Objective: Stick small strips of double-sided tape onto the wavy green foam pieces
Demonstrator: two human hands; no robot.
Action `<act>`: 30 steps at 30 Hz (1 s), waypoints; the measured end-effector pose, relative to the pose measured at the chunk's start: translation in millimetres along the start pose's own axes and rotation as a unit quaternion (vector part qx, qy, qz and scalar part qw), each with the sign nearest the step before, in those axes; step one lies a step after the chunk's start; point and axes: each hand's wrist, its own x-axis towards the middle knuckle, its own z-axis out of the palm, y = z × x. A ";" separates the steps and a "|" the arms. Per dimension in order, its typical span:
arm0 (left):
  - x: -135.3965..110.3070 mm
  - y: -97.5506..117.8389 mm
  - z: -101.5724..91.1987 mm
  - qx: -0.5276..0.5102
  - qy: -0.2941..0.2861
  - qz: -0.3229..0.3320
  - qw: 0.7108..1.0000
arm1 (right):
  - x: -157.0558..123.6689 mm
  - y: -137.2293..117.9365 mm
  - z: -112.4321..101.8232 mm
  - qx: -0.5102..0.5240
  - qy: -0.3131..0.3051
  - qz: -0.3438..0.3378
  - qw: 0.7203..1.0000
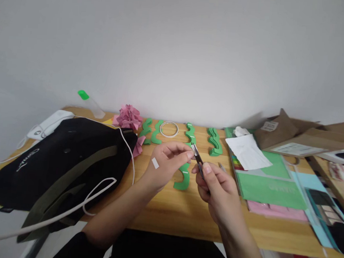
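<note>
My left hand [169,160] is closed in a pinch, its thumb and finger meeting at the tip of the tool. What it pinches is too small to make out. A short white strip [155,163] sticks to the back of this hand. My right hand [215,183] grips dark tweezers [198,159] with a pale tip, pointed up and left. Below the fingertips, a wavy green paper piece [182,181] with a small white strip lies on the table, partly hidden. Behind it are a green wavy piece [191,132] with white strips and a green stack [214,141].
A roll of tape [169,129] lies near the wall beside more green pieces [146,131] and pink paper flowers [129,117]. A black bag [78,158] with a white cable [50,217] covers the left. Cardboard [301,138], white paper [248,151] and a green folder [270,191] occupy the right.
</note>
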 end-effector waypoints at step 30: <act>1.3 -4.5 -2.0 -0.038 -0.005 -0.012 0.999 | 0.3 2.2 -3.1 -0.037 0.018 0.019 0.999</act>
